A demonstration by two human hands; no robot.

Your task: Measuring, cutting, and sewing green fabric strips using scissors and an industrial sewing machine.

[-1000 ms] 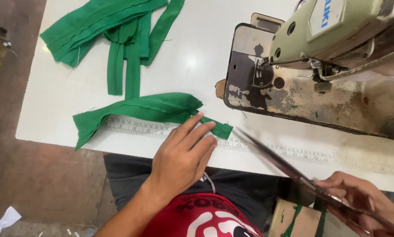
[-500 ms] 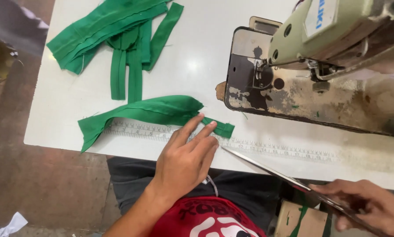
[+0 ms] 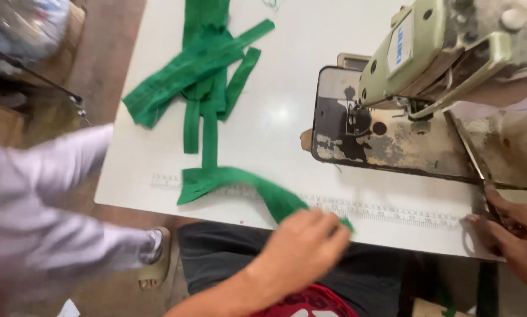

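left hand (image 3: 301, 246) apparently on green strip (image 3: 240, 185)

The green strip (image 3: 240, 186) is a long folded piece of cloth. It lies flat along the front edge of the white table (image 3: 275, 111), over a ruler (image 3: 381, 210) marked there. Its left end is wider and spread open; its right end goes under the left hand (image 3: 307, 249), which covers it. The scissors (image 3: 478, 170) are long and metal. They rest on the table's right side, blades pointing away, handles in the right hand (image 3: 513, 235).
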